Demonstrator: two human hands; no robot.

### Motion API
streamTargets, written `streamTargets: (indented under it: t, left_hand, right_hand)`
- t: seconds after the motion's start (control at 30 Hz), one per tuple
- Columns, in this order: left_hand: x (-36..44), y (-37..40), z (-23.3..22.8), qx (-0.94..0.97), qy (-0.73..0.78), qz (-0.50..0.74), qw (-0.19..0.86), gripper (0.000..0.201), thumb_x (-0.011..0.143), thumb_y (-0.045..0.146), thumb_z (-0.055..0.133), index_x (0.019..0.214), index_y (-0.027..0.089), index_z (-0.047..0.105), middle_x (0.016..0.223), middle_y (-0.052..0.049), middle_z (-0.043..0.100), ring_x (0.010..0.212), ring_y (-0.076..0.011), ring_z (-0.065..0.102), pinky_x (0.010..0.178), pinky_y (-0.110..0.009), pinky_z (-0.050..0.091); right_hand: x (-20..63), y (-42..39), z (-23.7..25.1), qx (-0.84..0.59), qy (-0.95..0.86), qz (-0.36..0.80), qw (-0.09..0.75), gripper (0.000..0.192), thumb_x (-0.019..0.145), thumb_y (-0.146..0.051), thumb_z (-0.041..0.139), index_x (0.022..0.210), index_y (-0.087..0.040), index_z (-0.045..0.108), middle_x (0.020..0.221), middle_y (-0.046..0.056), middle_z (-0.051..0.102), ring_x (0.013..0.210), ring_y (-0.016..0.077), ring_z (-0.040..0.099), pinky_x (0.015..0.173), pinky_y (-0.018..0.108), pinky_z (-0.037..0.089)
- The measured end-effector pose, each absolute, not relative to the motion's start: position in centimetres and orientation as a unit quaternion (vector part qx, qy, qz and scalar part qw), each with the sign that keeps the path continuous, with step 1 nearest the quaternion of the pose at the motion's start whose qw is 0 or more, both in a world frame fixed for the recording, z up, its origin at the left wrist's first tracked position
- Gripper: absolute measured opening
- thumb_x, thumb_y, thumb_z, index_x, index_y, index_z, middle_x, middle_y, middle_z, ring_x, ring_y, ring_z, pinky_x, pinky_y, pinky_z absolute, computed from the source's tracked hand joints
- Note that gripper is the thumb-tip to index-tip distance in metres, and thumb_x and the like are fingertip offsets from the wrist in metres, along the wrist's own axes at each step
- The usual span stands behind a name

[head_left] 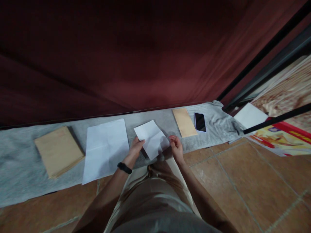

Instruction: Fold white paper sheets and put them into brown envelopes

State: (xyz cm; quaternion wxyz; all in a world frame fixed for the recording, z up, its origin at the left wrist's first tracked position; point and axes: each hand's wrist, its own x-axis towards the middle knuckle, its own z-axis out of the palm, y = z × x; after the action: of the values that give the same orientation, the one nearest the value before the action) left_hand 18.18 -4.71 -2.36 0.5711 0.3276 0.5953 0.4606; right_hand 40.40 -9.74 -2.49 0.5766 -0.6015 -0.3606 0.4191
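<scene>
Now both hands pinch a folded white sheet [152, 139] over the grey cloth [21, 168]: left hand [136, 146] clamped on its left edge, right hand [176, 146] on its right corner.

Dim, warm light is falling from above, hands are casting soft shadows on the paper, and wide-angle distortion is bending the edges.
</scene>
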Motion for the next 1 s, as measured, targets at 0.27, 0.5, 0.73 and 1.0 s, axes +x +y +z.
streamTargets:
  t: [0.27, 0.5, 0.73, 1.0]
  left_hand:
    - [18.4, -1.1, -1.8, 0.4, 0.582, 0.421, 0.57, 0.031, 0.059, 0.014, 0.075, 0.09, 0.017, 0.07, 0.082, -0.003, 0.075, 0.083, -0.0251, 0.07, 0.083, -0.038, 0.056]
    - [17.4, -0.6, -1.7, 0.463, 0.657, 0.392, 0.448, 0.045, 0.069, 0.01, 0.072, 0.114, 0.02, 0.068, 0.095, -0.008, 0.074, 0.106, -0.0308, 0.068, 0.102, -0.043, 0.049]
    - [21.6, -4.0, -3.2, 0.738, 0.567, 0.3, 0.21, 0.056, 0.099, 0.035, 0.047, 0.151, 0.014, 0.047, 0.161, -0.016, 0.042, 0.154, -0.0297, 0.03, 0.126, -0.049, 0.024]
    - [22.2, -5.1, -4.6, 0.809, 0.547, 0.185, 0.112, 0.066, 0.104, 0.044, 0.034, 0.158, 0.005, 0.034, 0.165, -0.021, 0.033, 0.157, -0.0298, 0.022, 0.128, -0.051, 0.02]
  right_hand:
    - [37.8, -7.6, -2.4, -0.524, -0.724, 0.249, 0.373, 0.043, 0.101, -0.025, 0.043, 0.138, -0.018, 0.063, 0.141, 0.012, 0.064, 0.136, 0.0232, 0.055, 0.118, 0.041, 0.042]
    - [35.6, -6.2, -4.8, -0.562, -0.785, 0.119, 0.232, 0.052, 0.104, -0.033, 0.046, 0.151, -0.011, 0.049, 0.157, 0.016, 0.049, 0.148, 0.0286, 0.041, 0.122, 0.047, 0.035]
    - [35.3, -6.7, -5.6, -0.572, -0.795, 0.081, 0.186, 0.057, 0.104, -0.027, 0.039, 0.158, -0.01, 0.038, 0.162, 0.016, 0.041, 0.152, 0.0281, 0.035, 0.125, 0.047, 0.027]
    - [36.5, -5.8, -5.6, -0.576, -0.794, 0.081, 0.176, 0.055, 0.104, -0.027, 0.04, 0.157, -0.014, 0.041, 0.164, 0.015, 0.038, 0.153, 0.0295, 0.032, 0.125, 0.051, 0.024]
